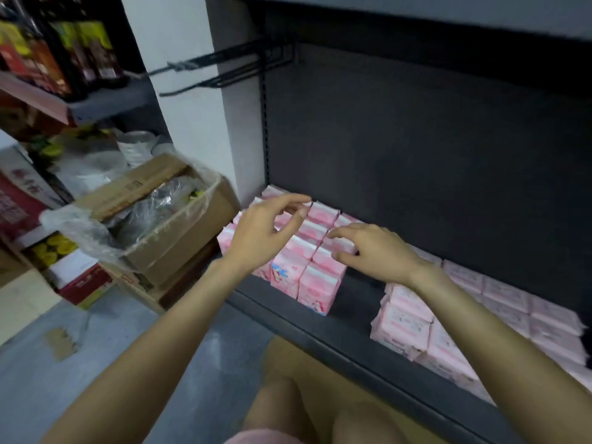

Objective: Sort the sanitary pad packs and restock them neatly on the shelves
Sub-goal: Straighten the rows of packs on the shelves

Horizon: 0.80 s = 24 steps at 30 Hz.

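Fingers of right hand: loosely spread, tips resting on upright pink pad packs at shelf's left end. Left hand: fingers relaxed, parted, hovering above same block, pinching nothing. Bare shelf strip separates this block from flat-stacked pale packs rightward. Cardboard box beside shelf: plastic-lined, contents unclear.

- Cardboard box on floor at left, lined w/ clear plastic bag; dark wrapped stuff inside, can't tell what.
- Red-and-white carton just beside box, nearer floor.
- Dark bottles w/ yellow and red labels on upper left rack.
- Black wire hooks sticking out near top, blurred.
- Cardboard scrap on grey floor.
- White pillar btwn the two racks.
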{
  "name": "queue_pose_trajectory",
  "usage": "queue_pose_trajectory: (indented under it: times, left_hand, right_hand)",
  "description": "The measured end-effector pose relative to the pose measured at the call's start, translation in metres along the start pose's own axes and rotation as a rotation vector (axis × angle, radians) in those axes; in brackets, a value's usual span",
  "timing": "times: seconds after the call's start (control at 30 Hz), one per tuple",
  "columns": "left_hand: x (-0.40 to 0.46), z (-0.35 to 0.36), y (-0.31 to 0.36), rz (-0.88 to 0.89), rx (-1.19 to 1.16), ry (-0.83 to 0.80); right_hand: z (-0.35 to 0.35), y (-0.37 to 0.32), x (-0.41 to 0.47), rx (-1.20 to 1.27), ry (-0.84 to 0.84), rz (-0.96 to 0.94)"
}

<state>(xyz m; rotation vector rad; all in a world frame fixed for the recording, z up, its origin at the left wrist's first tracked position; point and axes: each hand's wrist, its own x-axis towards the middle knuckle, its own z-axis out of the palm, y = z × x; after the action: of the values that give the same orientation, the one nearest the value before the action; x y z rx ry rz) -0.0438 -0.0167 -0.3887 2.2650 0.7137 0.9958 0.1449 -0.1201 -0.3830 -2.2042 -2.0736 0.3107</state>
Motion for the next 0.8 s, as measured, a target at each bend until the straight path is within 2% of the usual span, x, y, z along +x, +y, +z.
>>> queue_pose_trajectory:
  times: [0.13,0.3,0.4,0.5,0.63,0.8]
  left_hand:
    - [0.039,-0.044,0.045,0.253,0.041,0.238]
    - [0.071,-0.092,0.087,0.274,0.059,0.367]
    - [0.095,-0.132,0.109,0.177,0.132,0.321]
    - [0.11,-0.163,0.127,-0.001,0.059,0.234]
    - [0.121,-0.208,0.157,-0.149,-0.058,0.188]
    - [0.129,-0.252,0.186,-0.259,-0.049,0.121]
  right_hand:
    - [-0.075,-0.035,-0.002,0.131,0.207,-0.102]
    - [-0.144,-0.09,-0.001,0.13,0.378,-0.176]
    - [-0.188,-0.119,0.0,0.09,0.571,-0.179]
    - [-0.222,-0.134,-0.008,0.039,0.687,-0.197]
    - [-0.278,-0.145,-0.02,-0.028,0.698,-0.224]
    - [-0.33,-0.158,-0.023,-0.052,0.574,-0.204]
